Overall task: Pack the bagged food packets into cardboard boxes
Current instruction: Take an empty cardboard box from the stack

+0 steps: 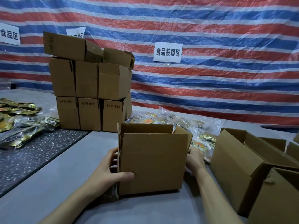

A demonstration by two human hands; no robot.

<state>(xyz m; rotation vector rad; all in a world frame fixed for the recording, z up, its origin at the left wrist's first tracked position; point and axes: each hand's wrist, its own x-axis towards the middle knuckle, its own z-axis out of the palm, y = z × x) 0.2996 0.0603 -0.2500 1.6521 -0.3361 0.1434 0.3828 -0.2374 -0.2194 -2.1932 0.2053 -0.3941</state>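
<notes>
**Both hands on the open box**

The open box stands upright on the grey surface. The left hand grips its left edge, fingers curled, thumb across the front; the right hand clasps its right side. Bagged packets lie just behind it

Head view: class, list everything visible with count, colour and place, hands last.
open box: one, brown, table centre
stacked boxes: at least eight, brown, back left
side boxes: several, brown, right edge
loose packets: pile, gold-black, left
bagged packets: several, clear bags, behind open box
mat: one, dark speckled, left
table: one, grey
tarp: one, red-white-blue, behind
signs: three, white, on tarp
left hand: grips open box's left corner
right hand: holds its right side
</notes>
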